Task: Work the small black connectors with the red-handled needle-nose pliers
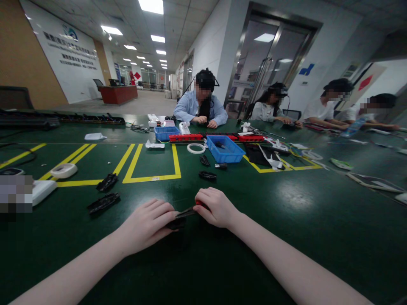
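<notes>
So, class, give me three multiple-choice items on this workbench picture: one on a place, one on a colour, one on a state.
1. Where is the blue bin?
A. just right of the yellow-taped box
B. by the left hand
C. on the floor

2. What colour is the handle in the right hand?
A. yellow
B. red
C. white

3. What is the left hand doing?
A. pointing
B. hanging free
C. pressing a black part down

Answers: 1 A, it sits past the tape's right edge; 2 B, red shows at the fingers; 3 C, the fingers cover the part on the table.
</notes>
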{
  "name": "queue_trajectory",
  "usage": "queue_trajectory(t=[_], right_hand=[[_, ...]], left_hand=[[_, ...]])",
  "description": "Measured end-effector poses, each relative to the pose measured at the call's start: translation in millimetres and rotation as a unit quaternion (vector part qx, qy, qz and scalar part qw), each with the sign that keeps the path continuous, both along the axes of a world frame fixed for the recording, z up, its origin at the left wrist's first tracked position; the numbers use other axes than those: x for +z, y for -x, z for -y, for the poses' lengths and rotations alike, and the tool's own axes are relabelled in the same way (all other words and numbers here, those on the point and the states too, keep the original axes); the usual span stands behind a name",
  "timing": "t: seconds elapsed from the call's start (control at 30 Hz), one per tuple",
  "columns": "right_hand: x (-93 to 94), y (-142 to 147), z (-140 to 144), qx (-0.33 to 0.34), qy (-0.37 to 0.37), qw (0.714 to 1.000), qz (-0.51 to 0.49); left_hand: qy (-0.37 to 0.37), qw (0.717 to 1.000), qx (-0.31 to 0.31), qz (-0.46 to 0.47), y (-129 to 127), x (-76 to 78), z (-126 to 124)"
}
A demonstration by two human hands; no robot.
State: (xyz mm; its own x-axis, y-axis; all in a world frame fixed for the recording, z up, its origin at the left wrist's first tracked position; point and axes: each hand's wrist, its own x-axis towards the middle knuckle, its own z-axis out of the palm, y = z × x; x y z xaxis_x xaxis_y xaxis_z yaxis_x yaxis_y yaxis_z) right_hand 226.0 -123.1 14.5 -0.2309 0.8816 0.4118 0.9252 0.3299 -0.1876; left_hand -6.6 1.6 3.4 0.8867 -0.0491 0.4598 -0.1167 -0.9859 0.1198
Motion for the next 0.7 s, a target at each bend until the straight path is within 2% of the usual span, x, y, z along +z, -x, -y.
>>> queue_trajectory(t=[0.17,0.43,0.7], right_hand=[[0.1,0.5,-0.4,-0.003,0.018,1.000,0.003],[1.7,1.3,-3.0,-0.004,0.051,0.999,0.015],[3.1,4.4,-2.5,-0.026,0.063,0.997,0.024]], left_hand=[[0.033,0.999,0.008,-0.018,1.1,-1.7,0.4],[0.013,0.999,-0.009,-0.043,-0.6,-3.5,-1.9],[0.020,0.999,0.016,-0.037,-2.0,-3.0,1.2]])
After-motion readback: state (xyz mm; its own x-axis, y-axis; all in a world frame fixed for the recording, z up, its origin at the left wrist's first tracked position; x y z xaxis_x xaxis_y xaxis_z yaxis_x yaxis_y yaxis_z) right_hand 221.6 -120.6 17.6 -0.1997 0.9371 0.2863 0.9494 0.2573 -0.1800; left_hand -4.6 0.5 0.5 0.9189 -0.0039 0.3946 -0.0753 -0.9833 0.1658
